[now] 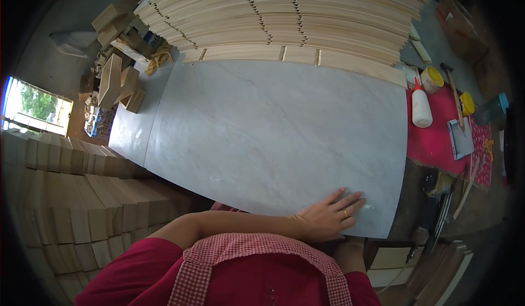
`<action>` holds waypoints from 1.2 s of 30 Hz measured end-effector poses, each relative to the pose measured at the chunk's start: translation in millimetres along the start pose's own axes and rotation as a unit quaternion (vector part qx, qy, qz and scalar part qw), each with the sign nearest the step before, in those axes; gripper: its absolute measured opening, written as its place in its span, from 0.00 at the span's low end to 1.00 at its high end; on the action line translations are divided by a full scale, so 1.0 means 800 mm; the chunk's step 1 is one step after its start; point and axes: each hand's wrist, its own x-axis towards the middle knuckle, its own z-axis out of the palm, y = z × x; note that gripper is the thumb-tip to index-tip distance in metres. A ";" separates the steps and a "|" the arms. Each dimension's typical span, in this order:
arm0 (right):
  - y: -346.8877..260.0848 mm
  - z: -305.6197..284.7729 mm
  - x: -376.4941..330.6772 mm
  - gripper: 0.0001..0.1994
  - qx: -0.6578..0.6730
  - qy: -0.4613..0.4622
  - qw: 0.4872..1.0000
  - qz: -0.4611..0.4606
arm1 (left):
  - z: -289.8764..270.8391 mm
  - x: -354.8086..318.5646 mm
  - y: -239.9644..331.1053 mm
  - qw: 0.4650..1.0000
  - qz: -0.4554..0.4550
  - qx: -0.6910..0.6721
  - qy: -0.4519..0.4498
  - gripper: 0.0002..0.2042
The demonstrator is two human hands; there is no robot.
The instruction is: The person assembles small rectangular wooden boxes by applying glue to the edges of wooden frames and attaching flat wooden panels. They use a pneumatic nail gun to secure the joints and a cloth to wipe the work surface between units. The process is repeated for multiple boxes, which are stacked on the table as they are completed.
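Note:
My left hand (326, 217) lies flat near the front right of a grey marbled tabletop (273, 131), its fingers stretched out and a ring on one of them. It holds nothing. The left forearm crosses in front of my body to get there. Only a piece of my right arm (350, 258) shows, below the table's front edge; the right hand is hidden. Along the far side of the tabletop rises a tall stack of pale wooden boards (295, 19) with notches cut in them.
On the right, a red cloth (432, 147) carries a white squeeze bottle (421, 109) with a red tip, and a hammer (455, 95) lies beside yellow-lidded tubs (432, 80). Wooden boxes (110, 80) stand at the far left. Stacked wooden blocks (82, 202) fill the near left.

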 end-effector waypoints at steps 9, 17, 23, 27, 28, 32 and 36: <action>0.038 -0.123 -0.121 0.09 0.072 0.093 0.989 -0.094 | -0.004 -0.017 -0.005 0.974 0.028 -0.104 0.200 0.22; -0.001 -0.271 -0.319 0.11 0.243 0.414 0.875 -0.061 | -0.074 -0.186 -0.045 0.904 -0.105 -0.165 0.379 0.18; -0.250 -0.266 -0.116 0.12 -0.014 0.542 0.798 -0.261 | -0.082 -0.316 -0.051 0.802 -0.249 -0.121 0.529 0.17; -0.485 -0.213 -0.178 0.17 0.146 0.299 0.781 -0.529 | -0.107 -0.354 -0.055 0.723 -0.298 -0.094 0.616 0.16; -0.512 -0.192 -0.202 0.19 0.094 0.336 0.746 -0.567 | -0.110 -0.358 -0.057 0.714 -0.292 -0.084 0.631 0.15; -0.475 -0.179 -0.222 0.20 0.112 0.262 0.743 -0.606 | -0.118 -0.372 -0.054 0.698 -0.326 -0.094 0.630 0.13; -0.261 -0.249 -0.184 0.18 0.064 0.343 0.858 -0.376 | -0.106 -0.390 -0.068 0.696 -0.360 -0.097 0.614 0.12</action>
